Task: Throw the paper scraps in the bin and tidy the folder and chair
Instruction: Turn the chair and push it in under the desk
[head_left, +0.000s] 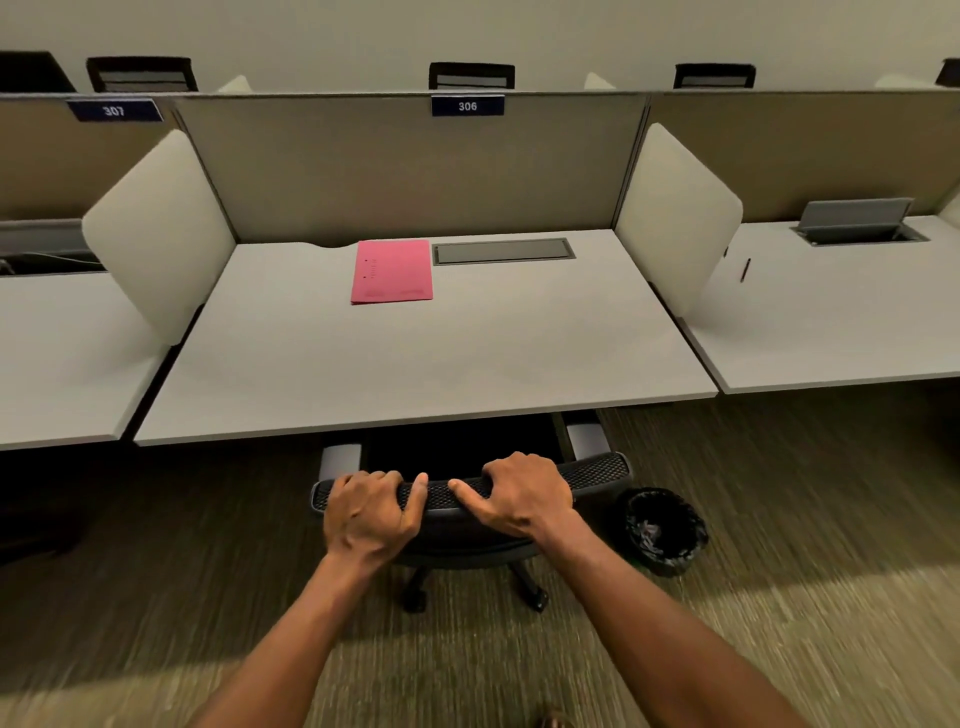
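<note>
Chair-tidying was the step in hand. Both hands gripped the top rail of the black mesh-backed office chair (470, 493), which stood at the near edge of the pale grey bench (426, 353) with its seat already partly tucked underneath. The left hand (371, 512) had its fingers curled over the rail and its thumb pressed along the near side; the right hand (522, 493) did the same just beside it, so each grip was clamped on the chair back.

One flat pink paper folder (392, 270) lay squared up at the far middle of the bench, just left of a single dark rectangular cable hatch (504, 251), and looked already tidied. One round bin lined with a black bag (665, 530) stood on the carpet to the right of the chair, close by it. Pale bits inside may have been the paper scraps, though the blur made that hard to confirm. No scraps showed on the bench.

By this reckoning the task was near its end. The next move called for a straight, even push from both hands to roll the chair further in, keeping its two grey armrests (587, 439) clear of the bench edge above them and its wheeled base (530, 592) away from the bin.

Counted: one chair in use, one folder, one bin, two hands.
</note>
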